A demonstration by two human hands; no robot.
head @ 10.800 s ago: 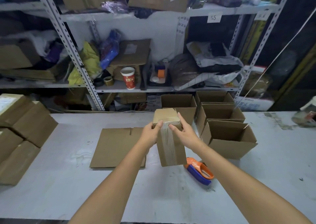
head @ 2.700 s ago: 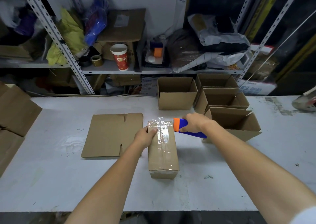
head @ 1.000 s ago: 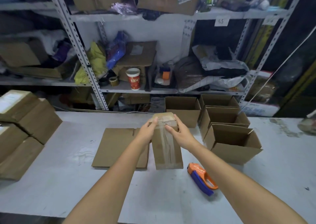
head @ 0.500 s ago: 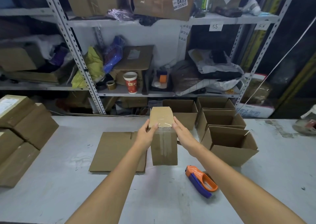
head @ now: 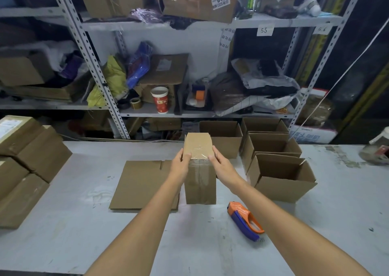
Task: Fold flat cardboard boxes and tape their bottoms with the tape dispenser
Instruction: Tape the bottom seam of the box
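The left hand [head: 181, 165] and right hand [head: 222, 166] clasp the taped box [head: 200, 187] mid-table. 4 folded boxes [head: 282, 184] stand at the far right. Flat cardboard [head: 139, 185] at the left remains to be folded, and the tape dispenser [head: 245, 221] lies near right.

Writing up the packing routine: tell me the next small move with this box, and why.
Probably turn the box taped side down and set it beside the open boxes on the right. The left hand and right hand grip its far end, tape runs along its seam, and the tape dispenser lies untouched on the table.
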